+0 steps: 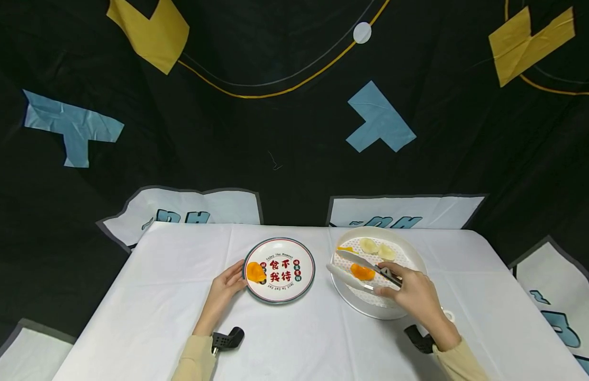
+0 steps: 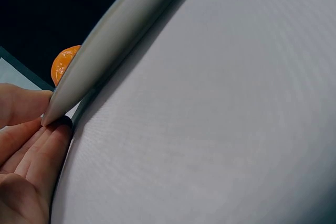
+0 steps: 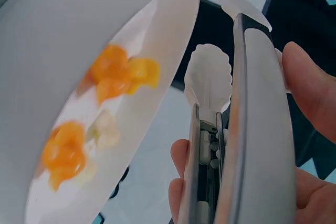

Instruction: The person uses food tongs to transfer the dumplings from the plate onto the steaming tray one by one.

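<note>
My left hand (image 1: 225,283) grips the left rim of a round white plate (image 1: 300,289) with red lettering, thumb on top and fingers beneath. On the plate's left side lies a glossy orange piece of food (image 1: 255,272). Over a larger white dish (image 1: 353,302), my right hand (image 1: 415,293) holds tongs (image 3: 265,119) with white scalloped tips. Their tips are apart, and the right wrist view shows nothing between them. Inside the dish are another orange piece (image 1: 362,272) below the tongs, a yellow strip (image 1: 347,248) partly hidden by them, and two pale banana-like slices (image 1: 369,245).
A white cloth (image 1: 180,264) covers the table. The plate and the dish stand side by side with a narrow strip of cloth between them. Behind the table hangs a black curtain (image 1: 299,159) with taped shapes. Each wrist wears a black camera mount (image 1: 227,338).
</note>
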`<state>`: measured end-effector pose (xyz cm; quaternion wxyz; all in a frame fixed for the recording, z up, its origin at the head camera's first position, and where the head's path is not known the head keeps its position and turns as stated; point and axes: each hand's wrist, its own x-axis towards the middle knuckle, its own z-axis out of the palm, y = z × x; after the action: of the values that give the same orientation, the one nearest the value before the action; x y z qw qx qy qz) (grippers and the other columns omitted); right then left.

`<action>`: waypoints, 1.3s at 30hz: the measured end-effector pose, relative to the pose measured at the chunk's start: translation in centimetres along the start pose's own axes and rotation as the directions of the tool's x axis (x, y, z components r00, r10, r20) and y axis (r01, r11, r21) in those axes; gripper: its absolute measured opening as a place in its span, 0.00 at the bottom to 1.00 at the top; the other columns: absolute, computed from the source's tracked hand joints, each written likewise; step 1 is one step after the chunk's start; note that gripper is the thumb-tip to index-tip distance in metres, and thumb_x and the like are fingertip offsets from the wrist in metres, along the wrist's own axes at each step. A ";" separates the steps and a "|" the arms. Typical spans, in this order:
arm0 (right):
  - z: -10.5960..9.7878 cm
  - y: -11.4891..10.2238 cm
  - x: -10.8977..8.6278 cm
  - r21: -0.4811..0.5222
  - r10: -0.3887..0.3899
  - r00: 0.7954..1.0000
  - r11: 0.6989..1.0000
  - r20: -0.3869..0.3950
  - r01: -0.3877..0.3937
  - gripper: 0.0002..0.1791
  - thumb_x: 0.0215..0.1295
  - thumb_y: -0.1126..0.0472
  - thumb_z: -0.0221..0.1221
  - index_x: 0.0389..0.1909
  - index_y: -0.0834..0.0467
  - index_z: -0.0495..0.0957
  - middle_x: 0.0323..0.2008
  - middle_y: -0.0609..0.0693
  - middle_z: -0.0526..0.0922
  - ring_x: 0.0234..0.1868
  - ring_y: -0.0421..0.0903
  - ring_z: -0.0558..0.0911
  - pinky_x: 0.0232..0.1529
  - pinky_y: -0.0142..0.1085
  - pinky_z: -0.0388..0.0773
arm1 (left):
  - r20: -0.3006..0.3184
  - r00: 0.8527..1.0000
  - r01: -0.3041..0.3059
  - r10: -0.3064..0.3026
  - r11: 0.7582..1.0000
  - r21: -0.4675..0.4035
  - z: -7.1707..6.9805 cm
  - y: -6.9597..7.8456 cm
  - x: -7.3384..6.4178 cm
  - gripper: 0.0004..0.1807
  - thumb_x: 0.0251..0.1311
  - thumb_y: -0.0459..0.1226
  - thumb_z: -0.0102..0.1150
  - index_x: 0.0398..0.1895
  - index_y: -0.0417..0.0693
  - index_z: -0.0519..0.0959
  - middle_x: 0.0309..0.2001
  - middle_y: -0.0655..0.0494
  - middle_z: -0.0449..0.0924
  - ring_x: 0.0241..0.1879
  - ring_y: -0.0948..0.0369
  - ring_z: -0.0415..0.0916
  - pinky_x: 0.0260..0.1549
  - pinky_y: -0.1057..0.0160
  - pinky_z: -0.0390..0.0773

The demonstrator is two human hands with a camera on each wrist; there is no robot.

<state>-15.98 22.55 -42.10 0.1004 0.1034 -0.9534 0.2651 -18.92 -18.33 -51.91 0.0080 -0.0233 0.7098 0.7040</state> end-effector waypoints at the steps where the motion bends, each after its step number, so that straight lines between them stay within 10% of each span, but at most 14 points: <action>1: 0.2 -0.3 0.1 0.007 -0.008 1.000 1.000 0.002 0.008 0.29 0.46 0.52 0.72 0.52 0.56 0.81 0.43 0.58 0.84 0.29 0.47 0.77 0.28 0.43 0.74 | 0.000 1.000 0.001 -0.001 1.000 -0.002 0.0 0.0 0.0 0.31 0.61 0.25 0.54 0.68 0.31 0.60 0.67 0.34 0.61 0.65 0.48 0.63 0.51 0.76 0.71; 6: 1.7 -1.9 0.8 0.013 -0.053 0.999 0.999 0.009 0.053 0.29 0.44 0.52 0.73 0.50 0.55 0.82 0.45 0.57 0.84 0.40 0.54 0.82 0.35 0.49 0.77 | 0.001 1.000 0.005 -0.005 1.000 0.001 0.0 0.0 0.0 0.31 0.62 0.25 0.55 0.69 0.32 0.60 0.67 0.35 0.61 0.65 0.48 0.63 0.51 0.77 0.71; 13: 3.7 -4.3 1.7 0.043 -0.097 0.994 0.995 0.054 0.094 0.30 0.42 0.51 0.74 0.50 0.55 0.82 0.37 0.51 0.84 0.22 0.41 0.68 0.22 0.35 0.66 | 0.003 1.000 0.011 -0.011 1.000 -0.016 0.0 -0.1 0.0 0.32 0.62 0.25 0.54 0.69 0.32 0.59 0.67 0.35 0.60 0.65 0.48 0.63 0.51 0.76 0.71; 31: 9.0 -9.1 2.8 0.031 -0.236 0.966 0.972 0.104 0.234 0.29 0.40 0.51 0.72 0.47 0.56 0.82 0.14 0.41 0.64 0.20 0.40 0.64 0.18 0.31 0.59 | -0.005 1.000 0.011 -0.011 1.000 0.009 0.1 0.0 0.1 0.32 0.61 0.25 0.54 0.69 0.32 0.59 0.67 0.35 0.60 0.65 0.47 0.63 0.50 0.77 0.71; 39: 10.9 -10.1 3.4 0.014 -0.241 0.965 0.971 0.108 0.240 0.31 0.41 0.49 0.72 0.48 0.59 0.82 0.18 0.47 0.76 0.21 0.39 0.67 0.17 0.32 0.62 | -0.001 1.000 0.000 0.000 1.000 0.016 0.0 -0.2 0.1 0.31 0.61 0.25 0.55 0.69 0.32 0.60 0.67 0.35 0.61 0.64 0.47 0.64 0.51 0.77 0.71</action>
<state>-18.18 7.87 -45.56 0.0795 0.2327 -0.9377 0.2455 -19.05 -18.36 -52.08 0.0078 -0.0235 0.7156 0.6981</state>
